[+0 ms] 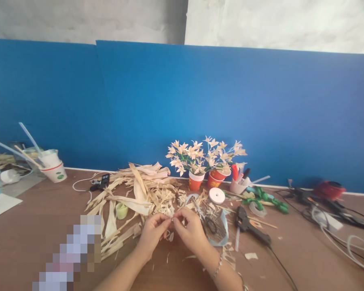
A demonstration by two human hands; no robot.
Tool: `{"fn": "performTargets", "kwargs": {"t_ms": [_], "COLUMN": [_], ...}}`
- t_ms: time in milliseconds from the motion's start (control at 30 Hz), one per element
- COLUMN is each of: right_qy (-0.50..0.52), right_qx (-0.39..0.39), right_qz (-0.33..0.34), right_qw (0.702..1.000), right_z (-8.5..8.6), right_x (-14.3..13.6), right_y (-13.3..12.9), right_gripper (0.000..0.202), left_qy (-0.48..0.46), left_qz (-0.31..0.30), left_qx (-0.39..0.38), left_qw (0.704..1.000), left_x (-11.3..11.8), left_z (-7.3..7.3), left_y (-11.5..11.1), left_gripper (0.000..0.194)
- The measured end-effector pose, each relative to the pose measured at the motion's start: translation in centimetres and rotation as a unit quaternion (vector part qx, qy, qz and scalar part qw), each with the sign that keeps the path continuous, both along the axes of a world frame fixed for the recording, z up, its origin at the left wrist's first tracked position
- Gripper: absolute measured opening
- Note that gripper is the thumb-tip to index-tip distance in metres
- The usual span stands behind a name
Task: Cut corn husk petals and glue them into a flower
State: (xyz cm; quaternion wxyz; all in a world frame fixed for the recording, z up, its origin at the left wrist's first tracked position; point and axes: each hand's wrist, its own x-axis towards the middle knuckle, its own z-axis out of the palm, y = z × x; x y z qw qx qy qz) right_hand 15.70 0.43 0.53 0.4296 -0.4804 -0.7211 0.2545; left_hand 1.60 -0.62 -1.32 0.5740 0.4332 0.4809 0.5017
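My left hand (153, 233) and my right hand (190, 229) meet above the near part of the table, fingertips pinched together. A tiny pale bit shows between the fingertips, too small to name. Behind and left of them spreads a heap of dried husk strips (139, 192). A pair of scissors (211, 224) with dark handles lies just beyond my right hand, beside a light-blue ribbon (223, 230). Further back, pale husk-like flowers (194, 152) on green stems stand in an orange paper cup (195, 182) and another orange cup (216, 179).
A black glue gun (251, 226) lies to the right, its cord running toward me. Behind it are green tape pieces (265, 199) and a white ribbon roll (216, 196). Cables (324, 218) cross the far right. A white paper cup (53, 167) stands left, before the blue partition (170, 97).
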Motion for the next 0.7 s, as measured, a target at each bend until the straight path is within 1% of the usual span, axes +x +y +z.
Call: {"fn": "performTargets", "kwargs": {"t_ms": [133, 233, 300, 400, 467, 500, 533, 600, 633, 700], "right_qy": [0.001, -0.016, -0.048, -0.106, -0.122, -0.116, -0.095, -0.014, 0.042, 0.16], "right_qx": [-0.031, -0.048, -0.042, -0.022, -0.013, -0.01, -0.009, -0.011, -0.014, -0.01], "right_qz": [-0.06, -0.096, -0.116, -0.114, -0.12, -0.134, -0.156, -0.211, -0.237, -0.286], "right_qw": [0.998, 0.994, 0.991, 0.988, 0.985, 0.984, 0.983, 0.977, 0.97, 0.945], "right_z": [-0.1, -0.5, -0.8, -1.0, -0.9, -0.7, -0.5, 0.0, 0.2, 0.7], "right_x": [0.6, 1.3, 1.6, 1.6, 1.7, 1.9, 2.2, 3.4, 4.1, 5.7], "right_y": [0.5, 1.1, 1.4, 1.5, 1.5, 1.6, 1.8, 2.4, 2.7, 3.5], "right_gripper": [0.012, 0.017, 0.023, 0.026, 0.025, 0.025, 0.024, 0.025, 0.025, 0.025], "left_qy": [-0.002, -0.003, -0.004, -0.004, -0.009, -0.014, -0.021, -0.04, -0.046, -0.046], "left_qz": [0.042, 0.067, 0.075, 0.076, 0.076, 0.078, 0.084, 0.099, 0.107, 0.119], "left_qx": [0.009, 0.013, 0.014, 0.011, 0.014, 0.018, 0.023, 0.028, 0.028, 0.026], "left_qw": [0.999, 0.998, 0.997, 0.997, 0.997, 0.997, 0.996, 0.994, 0.993, 0.992], "left_x": [0.0, -0.1, -0.2, -0.2, -0.3, -0.4, -0.5, -0.6, -0.7, -0.8], "left_z": [0.3, 0.5, 0.5, 0.3, 0.1, -0.1, -0.2, -0.3, -0.4, -0.3], "left_y": [0.1, 0.1, 0.0, 0.0, 0.1, 0.2, 0.2, 0.4, 0.4, 0.5], "left_gripper": [0.026, 0.027, 0.027, 0.028, 0.029, 0.029, 0.029, 0.029, 0.029, 0.029]}}
